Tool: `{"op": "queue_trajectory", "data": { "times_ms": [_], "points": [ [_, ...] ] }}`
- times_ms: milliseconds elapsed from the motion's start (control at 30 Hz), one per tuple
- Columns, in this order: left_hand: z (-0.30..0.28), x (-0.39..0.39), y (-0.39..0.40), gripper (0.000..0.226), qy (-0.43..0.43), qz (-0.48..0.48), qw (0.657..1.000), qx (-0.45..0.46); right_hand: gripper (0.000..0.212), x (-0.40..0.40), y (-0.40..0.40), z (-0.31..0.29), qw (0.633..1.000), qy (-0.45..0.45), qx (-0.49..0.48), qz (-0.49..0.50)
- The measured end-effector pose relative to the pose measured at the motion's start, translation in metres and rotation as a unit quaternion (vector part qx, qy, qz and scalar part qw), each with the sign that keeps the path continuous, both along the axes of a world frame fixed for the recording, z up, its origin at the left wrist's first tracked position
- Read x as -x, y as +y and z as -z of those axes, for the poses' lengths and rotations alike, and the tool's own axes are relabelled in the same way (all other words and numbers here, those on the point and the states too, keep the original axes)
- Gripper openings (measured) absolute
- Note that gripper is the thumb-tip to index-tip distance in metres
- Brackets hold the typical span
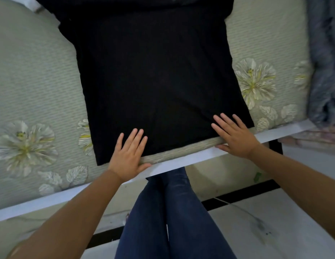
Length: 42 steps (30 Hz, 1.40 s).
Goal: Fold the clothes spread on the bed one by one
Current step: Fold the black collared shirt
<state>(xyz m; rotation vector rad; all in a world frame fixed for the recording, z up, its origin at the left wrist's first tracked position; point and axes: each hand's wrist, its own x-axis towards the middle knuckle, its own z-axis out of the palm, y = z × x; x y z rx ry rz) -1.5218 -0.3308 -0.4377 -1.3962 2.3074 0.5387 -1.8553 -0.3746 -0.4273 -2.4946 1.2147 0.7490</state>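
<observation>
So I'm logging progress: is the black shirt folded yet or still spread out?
Spread out. The black shirt lies flat in one layer on the bed, both hands pressing open near its hem.

Two bare forearms, no sleeves, watch or rings visible; left hand (127, 156) and right hand (235, 135) ungloved. Legs in dark blue, close-fitting denim jeans (174, 217), faintly faded at thighs.

One black shirt (159, 71), two hands, left hand (128, 156) and right hand (235, 136), one bed (32, 90), one grey bundle (323, 62).
</observation>
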Motion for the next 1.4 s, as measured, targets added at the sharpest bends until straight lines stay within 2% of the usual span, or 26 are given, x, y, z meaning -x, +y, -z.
{"op": "queue_trajectory", "data": {
  "times_ms": [100, 133, 200, 267, 367, 467, 567, 633, 733, 800, 900, 1000, 1100, 1167, 1233, 1300, 1400],
  "points": [
    [0.004, -0.002, 0.003, 0.073, -0.012, -0.033, 0.999, -0.002, 0.069, -0.001, -0.002, -0.004, 1.0, 0.016, 0.007, -0.002],
    [0.005, -0.003, 0.003, 0.071, -0.023, -0.034, 0.999, -0.016, 0.063, -0.002, -0.003, -0.003, 1.0, -0.001, 0.028, 0.0],
    [0.004, -0.001, 0.001, 0.07, -0.002, -0.042, 0.999, -0.016, 0.035, -0.004, -0.005, 0.001, 0.997, -0.013, 0.074, -0.023],
    [0.004, -0.002, 0.001, 0.063, 0.021, -0.044, 0.999, -0.004, 0.051, -0.003, -0.007, 0.005, 0.997, -0.02, 0.076, -0.024],
    [0.014, -0.009, 0.0, 0.061, 0.024, -0.051, 0.998, -0.009, 0.037, -0.001, -0.007, 0.01, 0.99, -0.068, 0.117, -0.046],
    [0.017, -0.005, 0.001, 0.064, 0.034, -0.079, 0.996, 0.007, 0.044, -0.009, -0.012, 0.011, 0.986, -0.076, 0.144, -0.024],
    [0.012, -0.004, -0.003, 0.065, 0.064, -0.156, 0.986, 0.013, 0.065, -0.022, -0.018, 0.011, 0.992, -0.043, 0.101, 0.061],
    [0.007, -0.011, -0.003, 0.066, 0.058, -0.179, 0.982, 0.002, 0.067, -0.025, -0.022, 0.008, 0.993, -0.016, 0.06, 0.101],
    [-0.004, -0.023, 0.001, 0.067, 0.048, -0.168, 0.984, -0.025, 0.067, -0.027, -0.022, 0.001, 0.995, 0.008, 0.008, 0.102],
    [-0.013, -0.024, 0.001, 0.072, 0.044, -0.185, 0.979, -0.066, 0.066, -0.023, -0.012, -0.007, 0.994, 0.006, -0.023, 0.104],
    [-0.035, -0.026, 0.008, 0.074, -0.005, -0.175, 0.968, -0.179, 0.062, -0.021, 0.014, -0.028, 0.986, 0.017, -0.079, 0.143],
    [-0.053, -0.032, 0.031, 0.065, -0.013, -0.125, 0.964, -0.233, 0.053, -0.026, 0.037, -0.045, 0.98, 0.063, -0.167, 0.094],
    [-0.07, -0.039, 0.046, 0.055, -0.014, -0.068, 0.951, -0.303, 0.049, -0.033, 0.053, -0.057, 0.972, 0.083, -0.213, 0.047],
    [-0.08, -0.042, 0.043, 0.059, -0.008, -0.083, 0.956, -0.282, 0.05, -0.036, 0.052, -0.065, 0.974, 0.092, -0.199, 0.053],
    [-0.093, -0.045, 0.033, 0.071, -0.002, -0.126, 0.966, -0.226, 0.059, -0.038, 0.037, -0.075, 0.984, 0.09, -0.139, 0.061],
    [-0.099, -0.048, 0.019, 0.077, 0.018, -0.156, 0.98, -0.122, 0.066, -0.042, 0.012, -0.087, 0.992, 0.068, -0.062, 0.082],
    [-0.101, -0.051, -0.01, 0.074, 0.039, -0.174, 0.984, 0.002, 0.064, -0.051, -0.029, -0.1, 0.989, 0.016, 0.029, 0.142]
  ]
}}
